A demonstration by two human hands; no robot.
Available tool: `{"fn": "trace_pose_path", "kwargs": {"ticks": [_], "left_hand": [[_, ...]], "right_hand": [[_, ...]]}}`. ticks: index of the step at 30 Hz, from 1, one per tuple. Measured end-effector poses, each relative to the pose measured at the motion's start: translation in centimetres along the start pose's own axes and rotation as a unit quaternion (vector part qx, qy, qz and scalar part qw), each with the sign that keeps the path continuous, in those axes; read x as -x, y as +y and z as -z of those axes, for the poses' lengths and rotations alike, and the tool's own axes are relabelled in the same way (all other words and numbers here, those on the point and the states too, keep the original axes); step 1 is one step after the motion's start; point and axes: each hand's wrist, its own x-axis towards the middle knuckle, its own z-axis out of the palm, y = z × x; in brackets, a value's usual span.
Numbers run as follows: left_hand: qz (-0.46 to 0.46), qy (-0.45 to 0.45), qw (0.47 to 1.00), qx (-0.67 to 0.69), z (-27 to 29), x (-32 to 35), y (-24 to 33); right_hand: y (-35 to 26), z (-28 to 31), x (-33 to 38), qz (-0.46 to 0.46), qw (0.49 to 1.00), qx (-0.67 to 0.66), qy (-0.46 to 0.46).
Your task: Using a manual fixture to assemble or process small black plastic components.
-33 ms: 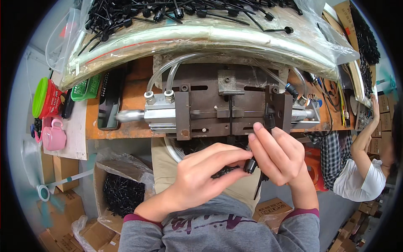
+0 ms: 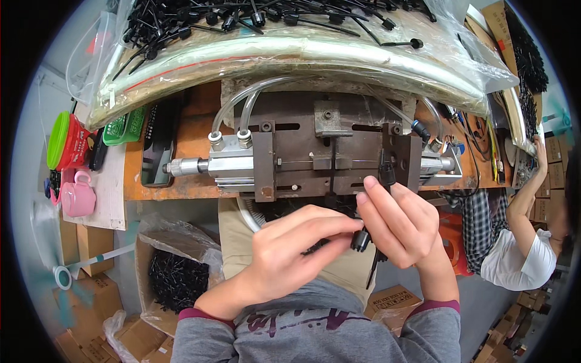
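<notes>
While both hands meet in the lower middle of the frame, I see the left hand with its fingers pressed together on a small black cap piece, and the right hand has its fingers closed around a thin black part whose upper end stands just in front of the metal fixture at the centre. I judge the first risk is a slip: the cap piece is small and held only by the fingertips, so a little wrong pressure can let it fall toward the lap or to the open box of black parts at lower left. The second risk is the fixture itself. The right fingertips are very near the dark clamp block, and if it closes they may be pinched. Also the thin stem hanging below the hands could bend if the two hands push at an angle. The clear tubes above seem well apart from the hands
</notes>
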Motion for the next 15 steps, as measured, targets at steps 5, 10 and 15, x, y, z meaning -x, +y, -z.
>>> {"fn": "trace_pose_path", "kwargs": {"ticks": [5, 10, 15], "left_hand": [[0.071, 0.012, 0.993, 0.09, 0.1, -0.4, 1.8], [0.017, 0.038, 0.996, -0.074, 0.0, 0.4, 0.8], [-0.025, 0.013, 0.962, -0.273, -0.8, 0.4, -0.8]], "right_hand": [[0.0, -0.1, -0.1, 0.013, 1.0, 0.006, 0.007], [0.5, -0.1, 0.2, -0.01, 1.0, 0.008, 0.016], [0.7, 0.6, 1.0, -0.035, 0.998, 0.04, 0.033]]}}
